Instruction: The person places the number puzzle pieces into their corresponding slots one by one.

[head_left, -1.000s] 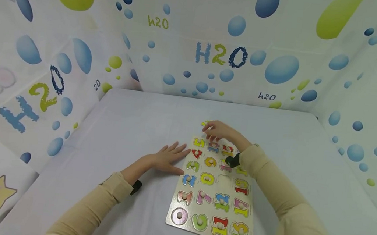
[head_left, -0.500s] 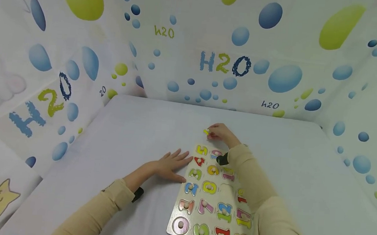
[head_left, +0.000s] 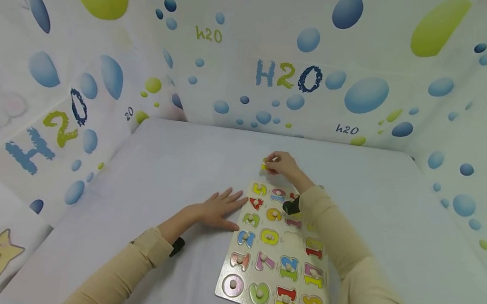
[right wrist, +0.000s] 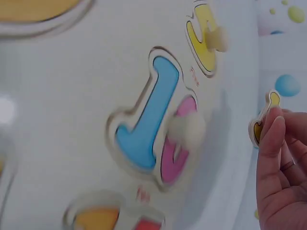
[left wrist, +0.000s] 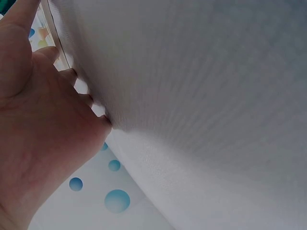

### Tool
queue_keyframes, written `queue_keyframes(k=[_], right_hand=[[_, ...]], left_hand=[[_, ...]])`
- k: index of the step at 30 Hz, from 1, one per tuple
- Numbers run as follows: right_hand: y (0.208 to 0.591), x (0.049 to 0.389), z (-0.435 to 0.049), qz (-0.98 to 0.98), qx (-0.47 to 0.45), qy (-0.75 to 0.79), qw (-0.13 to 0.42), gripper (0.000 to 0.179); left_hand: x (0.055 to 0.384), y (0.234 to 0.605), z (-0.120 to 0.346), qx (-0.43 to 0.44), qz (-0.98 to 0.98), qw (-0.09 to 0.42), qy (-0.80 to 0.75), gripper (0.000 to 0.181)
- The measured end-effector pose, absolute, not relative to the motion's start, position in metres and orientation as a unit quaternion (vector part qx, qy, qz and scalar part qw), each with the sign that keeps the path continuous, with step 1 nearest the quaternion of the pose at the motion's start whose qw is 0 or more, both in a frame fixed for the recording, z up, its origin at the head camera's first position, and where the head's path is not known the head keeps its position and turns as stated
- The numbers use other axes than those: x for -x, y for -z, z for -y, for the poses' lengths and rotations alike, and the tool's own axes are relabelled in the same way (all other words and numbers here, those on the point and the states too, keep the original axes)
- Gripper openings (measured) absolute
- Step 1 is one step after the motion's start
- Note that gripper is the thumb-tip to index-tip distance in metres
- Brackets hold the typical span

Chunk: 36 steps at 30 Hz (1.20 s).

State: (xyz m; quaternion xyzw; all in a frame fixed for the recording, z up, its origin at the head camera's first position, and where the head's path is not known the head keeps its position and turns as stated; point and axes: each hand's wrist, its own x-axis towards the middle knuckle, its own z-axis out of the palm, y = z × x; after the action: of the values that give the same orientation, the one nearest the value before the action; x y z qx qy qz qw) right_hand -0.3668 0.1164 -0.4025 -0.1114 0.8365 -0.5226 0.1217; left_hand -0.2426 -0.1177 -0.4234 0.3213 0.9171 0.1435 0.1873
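My right hand (head_left: 283, 165) pinches a yellow number puzzle piece (head_left: 264, 166) just beyond the far edge of the wooden number puzzle board (head_left: 278, 281). In the right wrist view, thumb and fingertips hold this piece (right wrist: 272, 101) on edge, its pale wooden side showing; the fingers hide part of it. My left hand (head_left: 217, 210) lies on the white cloth with spread fingers, thumb and fingertips right at the board's left edge. Knobbed number pieces sit across the board, and one bare recess (head_left: 292, 241) shows right of the 8 (head_left: 269, 236).
White cloth covers the table (head_left: 173, 165). Printed sheets with blue and green bubbles (head_left: 366, 95) rise behind and on both sides. My right forearm (head_left: 336, 226) crosses over the board's right side and hides some of its pieces.
My right hand has moved off the board's far end to the yellow piece beyond it and pinched it. The left hand stays beside the board.
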Motion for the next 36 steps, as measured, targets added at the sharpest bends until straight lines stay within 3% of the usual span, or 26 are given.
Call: queue_keyframes(k=[16, 26, 36], right_hand=[[0.392, 0.295, -0.187, -0.834, 0.195, 0.463, 0.228, 0.016], [0.411, 0.247, -0.197, -0.829, 0.194, 0.442, 0.281, 0.017], [0.418, 0.233, -0.198, -0.828, 0.216, 0.417, 0.308, 0.013]], left_hand=[[0.243, 0.424, 0.116, -0.329, -0.914, 0.187, -0.149, 0.084], [0.245, 0.424, 0.118, -0.324, -0.916, 0.186, -0.146, 0.084], [0.245, 0.421, 0.118, -0.324, -0.915, 0.189, -0.149, 0.084]])
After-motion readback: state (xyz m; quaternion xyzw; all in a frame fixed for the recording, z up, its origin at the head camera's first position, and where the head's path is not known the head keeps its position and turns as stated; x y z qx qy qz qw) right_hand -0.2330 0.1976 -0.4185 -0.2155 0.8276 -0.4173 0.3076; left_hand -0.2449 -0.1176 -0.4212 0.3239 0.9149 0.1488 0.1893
